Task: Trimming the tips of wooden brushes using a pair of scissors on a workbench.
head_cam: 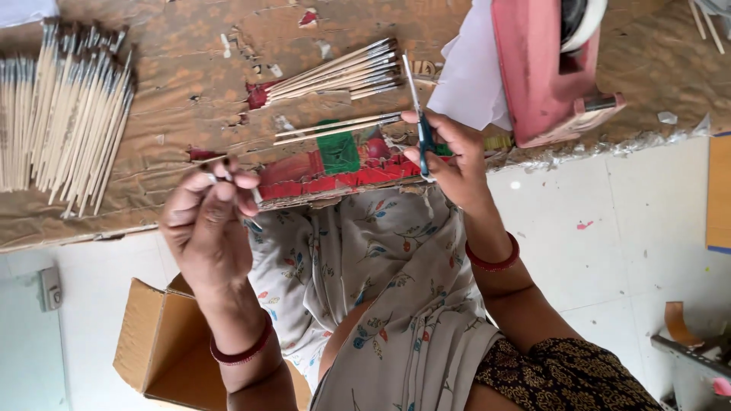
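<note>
My right hand [451, 161] grips a pair of blue-handled scissors [417, 106], blades pointing away from me over the board. My left hand [207, 222] is raised at the board's near edge, fingertips pinched on a thin paintbrush [214, 169], of which only a short end shows. Between the hands, two loose brushes [335, 128] lie side by side. A small bundle of brushes [343, 72] with dark tips lies just beyond them. A big pile of the same wooden-handled brushes [68, 114] covers the left of the board.
The work surface is a worn cardboard-covered board [190, 84] with a torn colourful edge, resting over my lap. A red tape dispenser [541, 68] and white paper [472, 72] sit at the far right. An open cardboard box [164, 342] stands on the white floor, lower left.
</note>
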